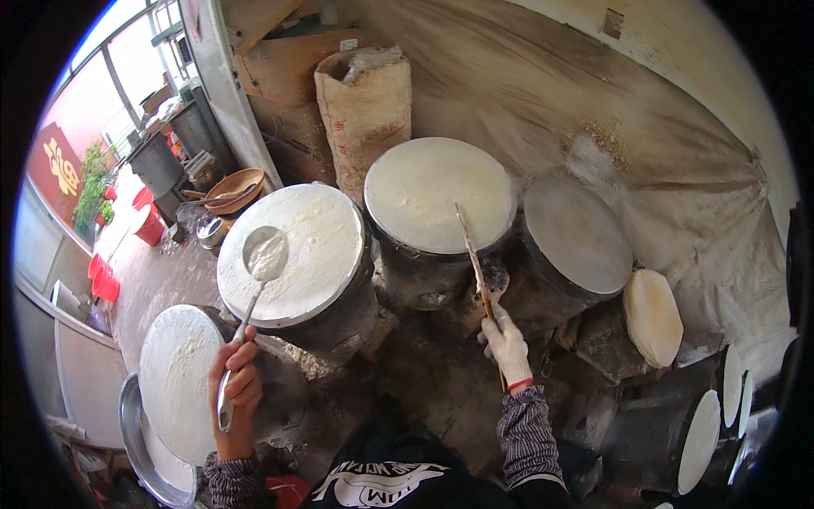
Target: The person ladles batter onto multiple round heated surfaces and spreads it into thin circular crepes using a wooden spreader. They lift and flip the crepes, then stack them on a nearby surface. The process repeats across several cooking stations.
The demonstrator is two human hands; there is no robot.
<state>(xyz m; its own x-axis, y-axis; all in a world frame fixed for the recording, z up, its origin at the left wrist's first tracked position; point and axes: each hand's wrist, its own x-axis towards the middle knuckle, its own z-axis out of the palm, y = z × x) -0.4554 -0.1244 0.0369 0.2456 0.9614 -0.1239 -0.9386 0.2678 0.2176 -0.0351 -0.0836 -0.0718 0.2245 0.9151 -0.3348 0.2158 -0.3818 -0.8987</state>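
Observation:
My left hand [238,385] is bare and grips the handle of a metal ladle [266,253], whose bowl holds white batter over a round griddle [327,223] coated in white batter. My right hand [505,343], in a white work glove, holds a long thin stick [474,257] smeared with batter. The stick's tip is over the middle griddle [439,172], which bears a pale, smoother layer. A third griddle [575,235], greyish on top, stands to the right. Whether ladle and stick touch the layers, I cannot tell.
At lower left, a batter-coated disc [181,375] overlaps a metal basin [131,426]. A stack of thin pale rounds [654,318] stands at right. A woven sack [365,114] is behind the griddles. A wicker basket [236,189] and red buckets [149,226] are at left.

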